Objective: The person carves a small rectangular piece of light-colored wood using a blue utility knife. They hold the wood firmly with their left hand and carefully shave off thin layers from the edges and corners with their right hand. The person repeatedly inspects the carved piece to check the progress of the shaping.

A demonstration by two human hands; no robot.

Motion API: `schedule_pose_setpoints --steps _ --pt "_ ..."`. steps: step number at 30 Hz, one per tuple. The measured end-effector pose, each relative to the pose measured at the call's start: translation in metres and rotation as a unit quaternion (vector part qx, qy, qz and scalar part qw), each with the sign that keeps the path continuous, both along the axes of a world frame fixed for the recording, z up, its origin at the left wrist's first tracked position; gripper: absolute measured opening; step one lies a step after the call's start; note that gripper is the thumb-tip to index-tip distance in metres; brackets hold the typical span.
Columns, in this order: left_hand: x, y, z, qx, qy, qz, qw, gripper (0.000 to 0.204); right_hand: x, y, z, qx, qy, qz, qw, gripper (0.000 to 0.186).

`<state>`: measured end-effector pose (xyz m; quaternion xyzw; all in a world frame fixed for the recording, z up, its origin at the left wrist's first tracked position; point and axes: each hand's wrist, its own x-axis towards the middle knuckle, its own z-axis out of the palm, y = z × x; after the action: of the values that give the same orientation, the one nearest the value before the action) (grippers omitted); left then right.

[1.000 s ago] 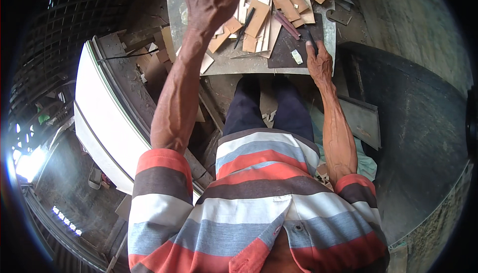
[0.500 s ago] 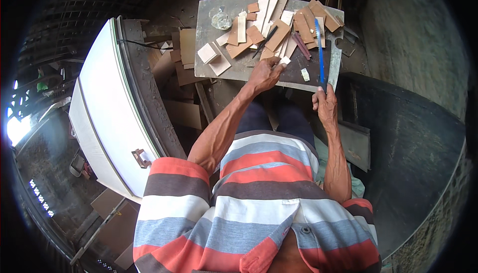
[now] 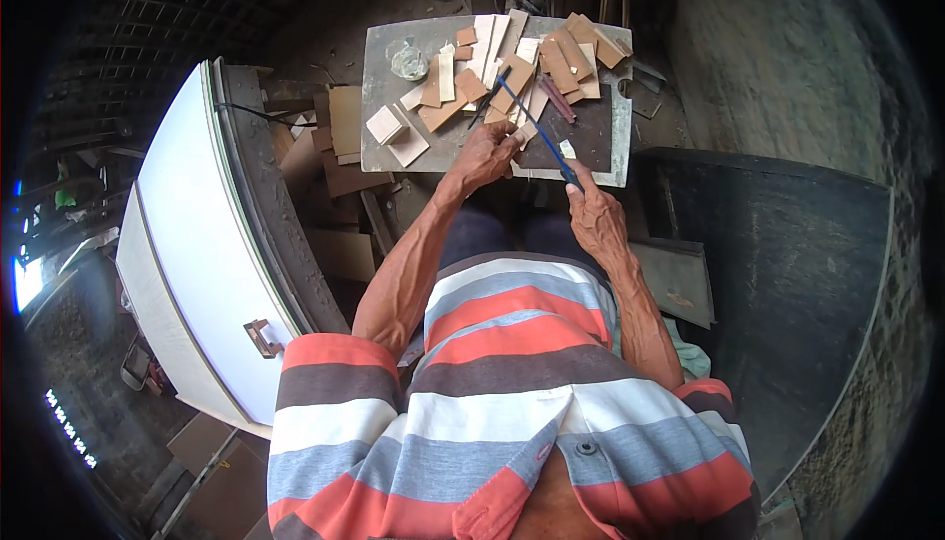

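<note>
My right hand (image 3: 597, 217) is closed round the dark grip of a thin blue hacksaw blade (image 3: 551, 147). The blade slants up and left, its far part crossing over wood strips near my left hand. My left hand (image 3: 482, 158) pinches a small pale wood piece (image 3: 527, 133) near the front edge of the low work table (image 3: 617, 158). Blade and piece look very close; I cannot tell whether they touch. Beyond lie several brown and pale wood offcuts (image 3: 517, 79), a dark slim tool (image 3: 484, 107) and reddish-purple strips (image 3: 557, 100). A small pale block (image 3: 567, 149) lies beside the blade.
A clear glass bowl (image 3: 409, 62) and a stack of pale square blocks (image 3: 387, 127) stand at the table's left. A white cabinet panel (image 3: 212, 235) with a small handle rises on my left. Boards (image 3: 340, 253) lean below the table. A dark panel (image 3: 778, 235) stands on my right.
My right hand has moved left and slightly down, and the blue blade has swung from upright to slanting left, towards the piece in my left hand. The whole view has shifted slightly.
</note>
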<state>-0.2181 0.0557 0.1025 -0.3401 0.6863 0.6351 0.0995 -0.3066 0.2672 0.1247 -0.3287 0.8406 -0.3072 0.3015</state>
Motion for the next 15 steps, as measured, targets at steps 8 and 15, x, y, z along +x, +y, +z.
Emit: schedule_pose_setpoints --steps 8,15 --pt "-0.002 0.016 -0.006 -0.266 0.011 -0.065 0.962 0.033 0.005 0.013 -0.015 -0.028 0.027 0.002 0.999 0.037" --pt "-0.007 0.031 -0.014 -0.297 0.019 -0.060 0.953 0.037 0.009 0.019 -0.009 -0.062 -0.201 -0.147 0.967 0.034"
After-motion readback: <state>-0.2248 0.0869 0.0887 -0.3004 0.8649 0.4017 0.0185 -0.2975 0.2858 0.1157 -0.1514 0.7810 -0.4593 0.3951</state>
